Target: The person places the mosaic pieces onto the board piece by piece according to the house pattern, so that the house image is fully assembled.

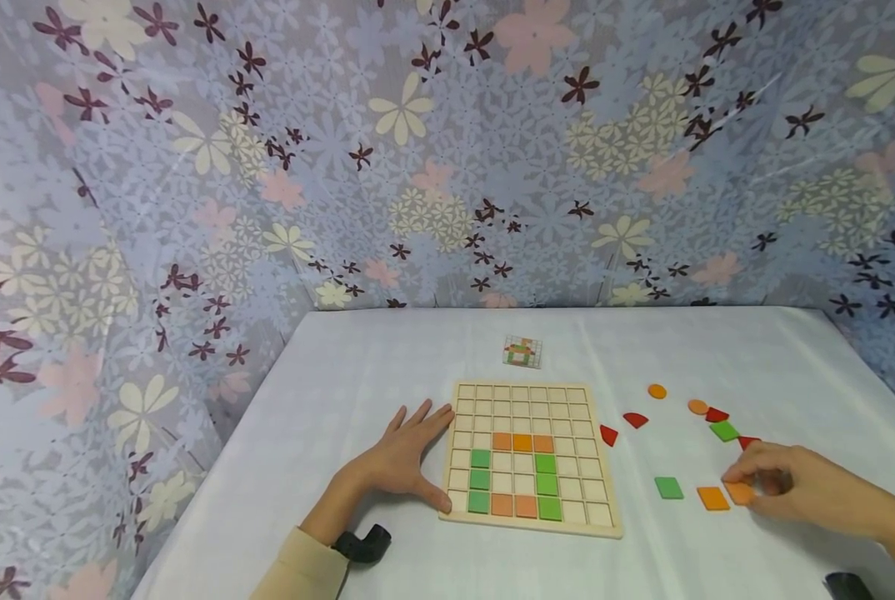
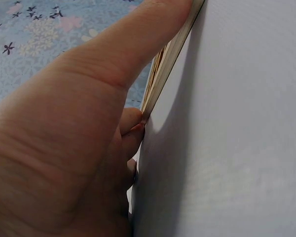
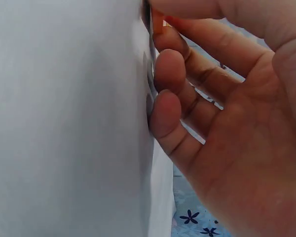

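Head view: right hand (image 1: 800, 492) at right of the table, thumb and index finger pinching an orange square tile (image 1: 739, 493), its right part covered by the fingers. Tile lies just beside a second orange square (image 1: 713, 498); whether it is lifted off the cloth cannot be told. Right wrist view shows only a sliver of orange at the top edge, the thumb tip cut off there; remaining fingers curled inward. Red piece (image 1: 748, 442) behind the knuckles partly hidden, full outline not readable. Left hand (image 1: 402, 457): fingers spread, thumb on the near-left corner of the wooden grid board (image 1: 524, 483), fingertips at its left edge. In the left wrist view that thumb's tip runs out of frame and the board appears as a thin edge, its cells not readable. Board carries orange and green squares. Pattern card (image 1: 522, 352) beyond it, print too small to make out fully. Black wrist device (image 1: 847, 585) at lower right cut by the frame.
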Action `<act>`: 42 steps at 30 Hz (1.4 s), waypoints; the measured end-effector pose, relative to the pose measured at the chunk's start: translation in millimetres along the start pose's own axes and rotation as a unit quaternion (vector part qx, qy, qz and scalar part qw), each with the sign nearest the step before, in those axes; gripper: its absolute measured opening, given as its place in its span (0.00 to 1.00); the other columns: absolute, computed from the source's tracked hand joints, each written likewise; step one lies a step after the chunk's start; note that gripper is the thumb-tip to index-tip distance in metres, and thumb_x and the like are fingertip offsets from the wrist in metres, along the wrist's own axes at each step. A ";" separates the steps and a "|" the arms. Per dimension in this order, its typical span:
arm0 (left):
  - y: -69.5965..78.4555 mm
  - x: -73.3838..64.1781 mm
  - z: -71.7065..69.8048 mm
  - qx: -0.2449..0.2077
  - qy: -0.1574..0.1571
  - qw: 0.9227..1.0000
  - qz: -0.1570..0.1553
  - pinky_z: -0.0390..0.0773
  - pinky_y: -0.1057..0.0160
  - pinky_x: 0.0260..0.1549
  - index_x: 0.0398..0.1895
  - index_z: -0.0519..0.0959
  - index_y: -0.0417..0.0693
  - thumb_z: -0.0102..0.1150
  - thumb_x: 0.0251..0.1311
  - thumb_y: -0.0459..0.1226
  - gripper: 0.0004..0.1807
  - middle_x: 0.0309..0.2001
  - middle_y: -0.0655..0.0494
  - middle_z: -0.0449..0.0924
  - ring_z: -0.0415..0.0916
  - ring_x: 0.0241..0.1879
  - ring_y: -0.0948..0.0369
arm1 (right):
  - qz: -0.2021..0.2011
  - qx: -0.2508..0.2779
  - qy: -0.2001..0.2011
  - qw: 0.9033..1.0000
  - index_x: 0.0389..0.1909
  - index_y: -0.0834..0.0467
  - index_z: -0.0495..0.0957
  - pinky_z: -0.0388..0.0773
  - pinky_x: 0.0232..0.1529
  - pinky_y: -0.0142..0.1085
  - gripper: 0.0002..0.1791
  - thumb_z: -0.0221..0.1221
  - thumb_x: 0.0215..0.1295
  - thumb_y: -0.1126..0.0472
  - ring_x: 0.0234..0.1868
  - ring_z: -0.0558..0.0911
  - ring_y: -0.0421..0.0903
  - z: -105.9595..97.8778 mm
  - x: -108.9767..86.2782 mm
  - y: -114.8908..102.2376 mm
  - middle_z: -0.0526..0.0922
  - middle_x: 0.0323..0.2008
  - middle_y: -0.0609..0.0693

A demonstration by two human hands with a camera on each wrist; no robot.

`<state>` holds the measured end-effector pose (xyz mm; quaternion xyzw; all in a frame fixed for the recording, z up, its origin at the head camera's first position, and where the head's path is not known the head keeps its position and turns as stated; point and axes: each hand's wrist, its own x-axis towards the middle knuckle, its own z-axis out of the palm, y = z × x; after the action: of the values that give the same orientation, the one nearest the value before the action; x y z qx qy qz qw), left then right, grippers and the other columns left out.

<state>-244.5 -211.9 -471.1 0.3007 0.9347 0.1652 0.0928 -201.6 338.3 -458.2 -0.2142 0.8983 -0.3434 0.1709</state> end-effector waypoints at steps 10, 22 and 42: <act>3.3 -0.1 -0.4 0.003 0.000 1.000 -0.005 0.30 0.44 0.68 0.77 0.48 0.54 0.63 0.23 0.77 0.74 0.76 0.62 0.43 0.32 0.74 0.55 | 0.002 -0.017 0.040 0.999 0.49 0.51 0.82 0.69 0.24 0.32 0.17 0.67 0.59 0.52 0.28 0.72 0.40 4.8 8.6 -18.4 0.78 0.38 0.44; 2.2 0.1 -2.0 -0.003 0.005 1.000 0.005 0.32 0.43 0.68 0.77 0.47 0.53 0.63 0.24 0.77 0.74 0.76 0.61 0.43 0.32 0.74 0.53 | 0.019 -0.062 0.080 0.995 0.46 0.47 0.84 0.70 0.26 0.31 0.17 0.69 0.55 0.48 0.28 0.71 0.39 10.6 26.5 -38.7 0.77 0.35 0.42; 0.6 -1.7 -0.2 -0.002 -0.002 1.000 -0.004 0.30 0.45 0.68 0.77 0.45 0.55 0.62 0.24 0.78 0.74 0.76 0.63 0.40 0.31 0.74 0.55 | -0.033 -0.050 0.078 0.995 0.47 0.46 0.84 0.72 0.28 0.31 0.16 0.68 0.57 0.49 0.31 0.71 0.40 14.0 54.4 -54.9 0.77 0.36 0.41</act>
<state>-242.9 -212.5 -470.5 0.2971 0.9355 0.1658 0.0954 -226.8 266.5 -438.9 -0.2244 0.9176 -0.3188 0.0777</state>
